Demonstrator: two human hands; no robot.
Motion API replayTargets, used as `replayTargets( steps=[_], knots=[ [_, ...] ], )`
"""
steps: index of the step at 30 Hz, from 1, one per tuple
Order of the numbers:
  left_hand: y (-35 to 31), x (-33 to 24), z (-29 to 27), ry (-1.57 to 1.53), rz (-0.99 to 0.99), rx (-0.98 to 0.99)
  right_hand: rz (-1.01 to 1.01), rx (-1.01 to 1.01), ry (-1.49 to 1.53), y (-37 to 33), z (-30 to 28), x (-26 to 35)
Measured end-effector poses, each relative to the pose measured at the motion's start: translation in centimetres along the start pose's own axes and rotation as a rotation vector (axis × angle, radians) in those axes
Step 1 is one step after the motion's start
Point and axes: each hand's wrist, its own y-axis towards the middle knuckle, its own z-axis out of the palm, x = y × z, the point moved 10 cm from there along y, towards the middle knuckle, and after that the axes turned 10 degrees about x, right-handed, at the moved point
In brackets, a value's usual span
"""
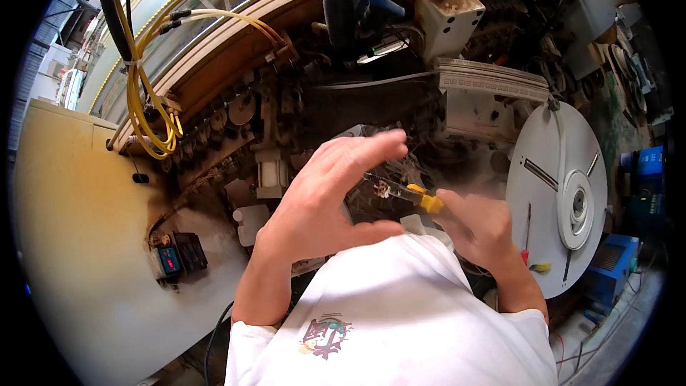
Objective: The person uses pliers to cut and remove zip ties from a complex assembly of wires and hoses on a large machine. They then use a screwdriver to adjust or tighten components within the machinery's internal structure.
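My right hand (pixel 477 229) is closed round the handle of a yellow-handled tool (pixel 429 203). Its narrow blade points left, toward my other hand, and small brown and whitish bits (pixel 382 189) show by the blade. I cannot make out exactly what kind of tool it is. In front of my chest, my left hand (pixel 321 189) is open, with the thumb and fingers apart and nothing seen in it. It hovers close to the blade's far end and hides part of the machine behind.
A dusty machine with rollers (pixel 243 109) runs across ahead. Yellow hoses (pixel 133 111) hang at the left above a pale cabinet (pixel 78 243). On the right, a round white reel table (pixel 532 171) carries a coil of band (pixel 577 204) and a red-handled screwdriver (pixel 526 254).
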Motion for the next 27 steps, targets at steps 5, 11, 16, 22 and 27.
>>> replayTargets(
  steps=[5, 11, 16, 22, 27],
  knots=[
    [-0.1, -0.2, 0.0, 0.211, 0.123, 0.114, 0.000, 0.039, -0.075, 0.5, -0.9, 0.9],
    [-0.4, -0.8, -1.1, 0.242, 0.147, 0.076, -0.006, 0.098, -0.126, 1.3, -2.0, 1.6],
    [-0.7, 0.6, -3.0, 0.133, 0.148, 0.023, 0.064, 0.112, -0.185, 0.9, -3.4, -0.2],
    [-1.5, 4.6, 0.5, -0.056, 0.028, 0.060, 0.203, 0.122, -0.011, 0.2, -2.4, -3.8],
    [-4.0, 14.6, 10.9, -0.402, -0.490, 0.169, 0.431, 0.154, -0.011, -3.2, -1.4, -7.7]
  ],
)
